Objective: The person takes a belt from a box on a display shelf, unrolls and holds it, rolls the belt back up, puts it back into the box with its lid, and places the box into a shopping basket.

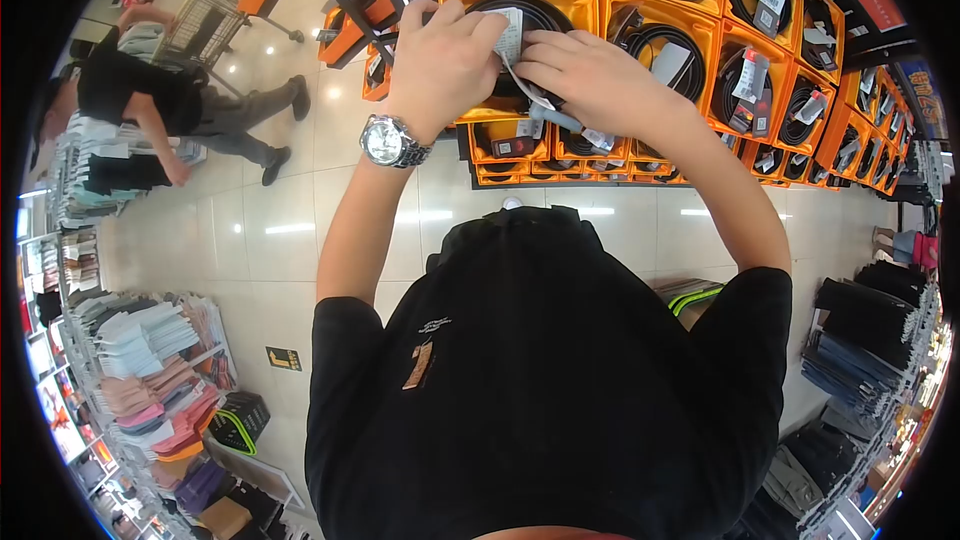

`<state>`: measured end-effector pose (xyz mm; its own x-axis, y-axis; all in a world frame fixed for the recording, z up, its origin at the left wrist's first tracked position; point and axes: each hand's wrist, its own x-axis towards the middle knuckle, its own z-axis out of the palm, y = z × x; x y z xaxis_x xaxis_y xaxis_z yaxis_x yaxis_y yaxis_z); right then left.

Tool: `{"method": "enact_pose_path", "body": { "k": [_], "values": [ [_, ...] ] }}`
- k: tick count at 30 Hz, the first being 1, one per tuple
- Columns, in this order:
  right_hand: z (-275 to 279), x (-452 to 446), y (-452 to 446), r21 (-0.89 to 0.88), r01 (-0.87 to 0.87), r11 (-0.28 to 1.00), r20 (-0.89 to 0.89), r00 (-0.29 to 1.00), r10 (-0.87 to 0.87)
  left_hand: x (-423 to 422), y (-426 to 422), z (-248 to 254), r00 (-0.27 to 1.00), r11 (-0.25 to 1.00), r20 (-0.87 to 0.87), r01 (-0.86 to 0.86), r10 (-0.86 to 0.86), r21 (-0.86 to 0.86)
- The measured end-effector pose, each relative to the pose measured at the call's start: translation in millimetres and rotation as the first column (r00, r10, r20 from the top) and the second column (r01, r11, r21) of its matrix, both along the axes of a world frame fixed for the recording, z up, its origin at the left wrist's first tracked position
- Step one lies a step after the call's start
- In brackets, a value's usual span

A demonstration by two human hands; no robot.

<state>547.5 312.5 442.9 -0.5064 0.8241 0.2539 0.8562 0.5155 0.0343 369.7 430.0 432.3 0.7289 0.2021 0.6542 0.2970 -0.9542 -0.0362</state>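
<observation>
A coiled black belt lies in an orange-lined box at the front of the display. My left hand, with a metal watch on its wrist, is closed at the box's near-left side, fingers against a white paper tag. Right beside it, my right hand has its fingers bent together over the box's front; what they grip is hidden. Below these fingers hangs a pale strip, and a grey-blue piece shows near it.
More boxed belts with tags fill the rack ahead and to the right. At left, a person in dark clothes walks near a shopping cart. Folded clothes line the left shelves, trousers the right. Tiled floor lies between.
</observation>
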Motion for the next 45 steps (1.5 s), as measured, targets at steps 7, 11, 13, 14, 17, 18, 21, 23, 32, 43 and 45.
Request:
{"method": "enact_pose_path", "body": {
  "k": [7, 11, 13, 14, 17, 18, 21, 23, 32, 43, 45],
  "values": [
    [5, 3, 4, -0.161, 0.06, 0.985, -0.016, 0.998, -0.064, -15, 0, 5, 0.993, 0.97, 0.086, 0.095, -0.077, -0.225],
    [7, 3, 3, 0.063, 0.013, 0.998, 0.1, 0.995, -0.019, -25, -2, 8, 0.99, 0.98, -0.045, 0.122, -0.13, -0.159],
    [10, 2, -1, 0.181, 0.123, 0.976, 0.094, 0.985, -0.142, -27, -1, 8, 0.988, 0.981, -0.118, 0.078, -0.1, -0.178],
    [11, 3, -5, 0.17, 0.176, 0.97, 0.109, 0.975, -0.196, -28, -1, 10, 0.988, 0.981, -0.118, 0.082, -0.104, -0.177],
    [10, 6, -19, 0.109, 0.281, 0.953, -0.04, 0.96, -0.278, -30, -2, 17, 0.981, 0.968, -0.157, 0.075, -0.115, -0.241],
    [12, 6, -25, 0.1, 0.298, 0.949, -0.064, 0.954, -0.293, -29, -1, 17, 0.978, 0.967, -0.173, 0.073, -0.117, -0.242],
    [13, 7, -39, 0.117, 0.327, 0.938, -0.106, 0.943, -0.316, -30, -3, 18, 0.971, 0.973, -0.209, 0.068, -0.116, -0.221],
    [14, 5, -49, 0.179, 0.326, 0.928, -0.123, 0.944, -0.307, -30, -3, 19, 0.967, 0.978, -0.227, 0.069, -0.114, -0.196],
    [-25, -11, -54, 0.096, 0.271, 0.958, -0.334, 0.915, -0.225, -25, -10, 7, 0.974, 0.991, -0.207, 0.074, -0.096, -0.11],
    [-17, -40, -40, -0.044, 0.506, 0.861, -0.688, 0.609, -0.394, -15, -39, -24, 0.994, 0.978, 0.087, -0.046, 0.065, -0.204],
    [-23, -39, -29, -0.017, 0.51, 0.86, -0.673, 0.631, -0.387, -13, -42, -24, 0.989, 0.974, 0.116, -0.066, 0.092, -0.216]
  ]
}}
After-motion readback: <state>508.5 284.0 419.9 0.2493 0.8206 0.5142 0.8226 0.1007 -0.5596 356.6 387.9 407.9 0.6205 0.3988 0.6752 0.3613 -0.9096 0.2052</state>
